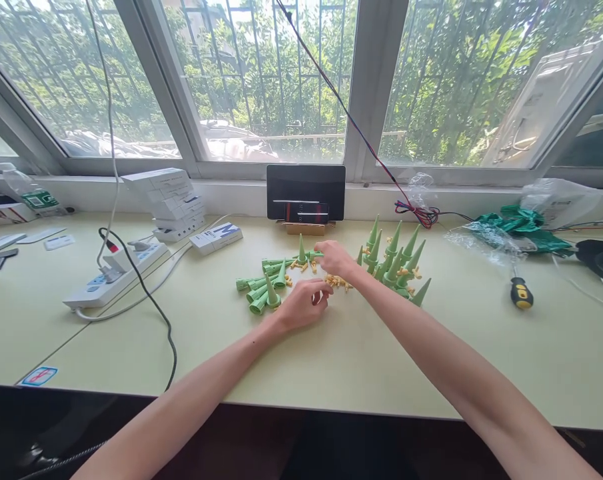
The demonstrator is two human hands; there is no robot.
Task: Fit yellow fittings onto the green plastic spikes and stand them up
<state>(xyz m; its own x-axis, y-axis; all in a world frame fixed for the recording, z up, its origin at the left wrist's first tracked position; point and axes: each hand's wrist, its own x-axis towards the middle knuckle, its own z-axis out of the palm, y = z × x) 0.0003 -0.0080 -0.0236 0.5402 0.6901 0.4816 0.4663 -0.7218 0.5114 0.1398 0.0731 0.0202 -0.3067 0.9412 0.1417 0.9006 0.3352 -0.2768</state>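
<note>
Right hand (pixel 334 259) at the green cones (pixel 302 251), left hand (pixel 305 302) curled beside yellow pegs (pixel 340 283) on the surface (pixel 341 360): I cannot tell whether either's fingers (pixel 323 248) pinch anything, and advise light, steady fingertip contact.

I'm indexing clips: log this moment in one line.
left hand: by yellow pieces, grip unclear; right hand: at green cone, grip unclear; screwdriver: on table

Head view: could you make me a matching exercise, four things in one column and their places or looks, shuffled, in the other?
Things:
1. small tan pieces
2. screwdriver
3. power strip
4. tablet

Places or looks:
A. standing upright behind a phone
B. white, left side of the picture
C. lying close to the left hand
D. black and yellow, right side

Pairs: 1-C, 2-D, 3-B, 4-A
</note>
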